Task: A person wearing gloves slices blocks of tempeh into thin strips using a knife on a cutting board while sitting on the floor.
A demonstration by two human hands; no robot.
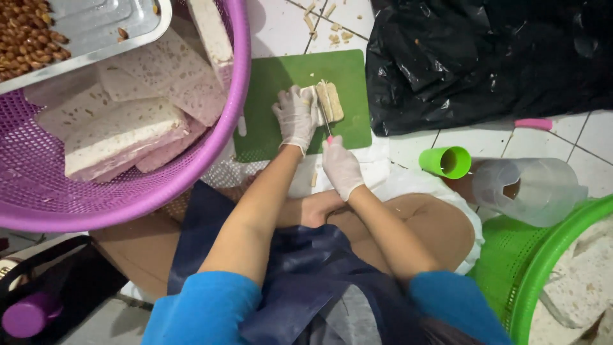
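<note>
the gloved right hand [341, 167] grips a thin knife [325, 118]; just beyond, the gloved left hand [295, 116] lies curled on the pale beige tempeh block [329, 102], on the flat green plastic cutting board [281, 83]; best keep fingertips tucked, slices even

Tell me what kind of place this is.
Probably a home or small food-prep spot, with work done on the tiled floor: a green cutting board, a purple basket of pale blocks, and a tray of nuts.

White tiled floor [594, 137] with dark grout, evenly lit
</note>
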